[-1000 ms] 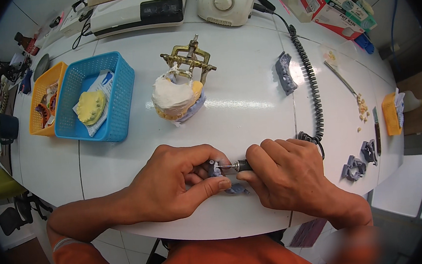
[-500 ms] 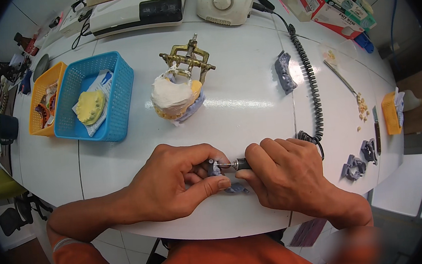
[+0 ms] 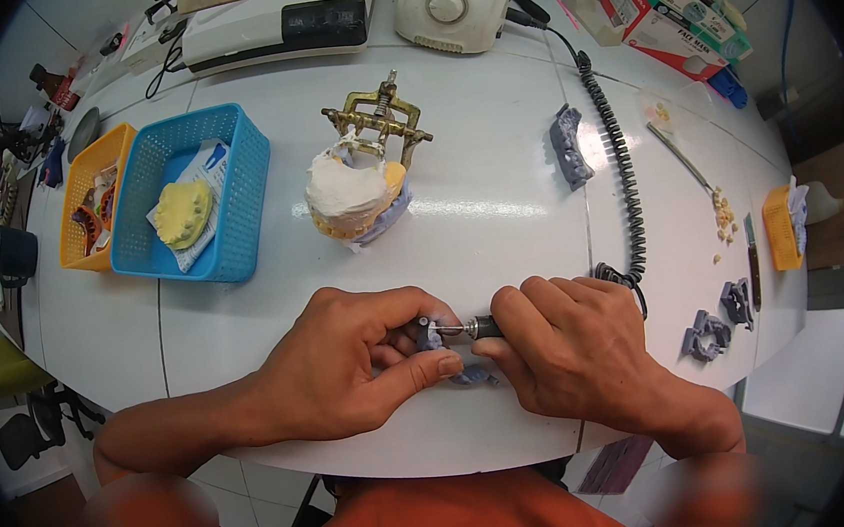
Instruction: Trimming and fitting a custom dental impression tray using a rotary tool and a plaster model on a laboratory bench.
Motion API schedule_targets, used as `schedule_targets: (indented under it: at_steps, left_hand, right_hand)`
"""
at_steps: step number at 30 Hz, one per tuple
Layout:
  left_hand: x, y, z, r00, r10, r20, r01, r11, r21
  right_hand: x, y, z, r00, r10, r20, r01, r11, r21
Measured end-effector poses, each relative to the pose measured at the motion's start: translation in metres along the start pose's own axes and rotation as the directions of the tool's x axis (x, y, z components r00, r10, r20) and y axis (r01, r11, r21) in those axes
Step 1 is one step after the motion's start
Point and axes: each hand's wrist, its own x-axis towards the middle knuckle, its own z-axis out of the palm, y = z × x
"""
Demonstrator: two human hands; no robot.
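Blue-grey, the small cast (image 3: 436,338) is pinched between thumb and fingers of the left hand (image 3: 356,370), closed round it just above the near edge of the white bench (image 3: 493,157). The handpiece (image 3: 478,328) is gripped in the closed right hand (image 3: 575,350); its long axis is laid level, left to right, with the tip pointed at the cast and touching it. From the right hand the cast lies directly leftward, between the two hands. A second cast fragment (image 3: 474,377) is seen just below the thumbs.
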Motion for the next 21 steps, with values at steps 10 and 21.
schedule_targets:
  at_steps: [10,21]
  left_hand:
    - [0.0005,0.0010,-0.0020,1.000,-0.012,0.006,0.012,1.000,0.013]
    - [0.0003,0.0025,-0.0021,1.000,-0.010,0.020,0.009,1.000,0.025]
  right_hand:
    - [0.0007,-0.0002,0.0005,1.000,0.013,-0.004,-0.013,1.000,-0.013]
    - [0.0016,0.0015,-0.0017,1.000,-0.014,-0.004,0.014,1.000,-0.005]
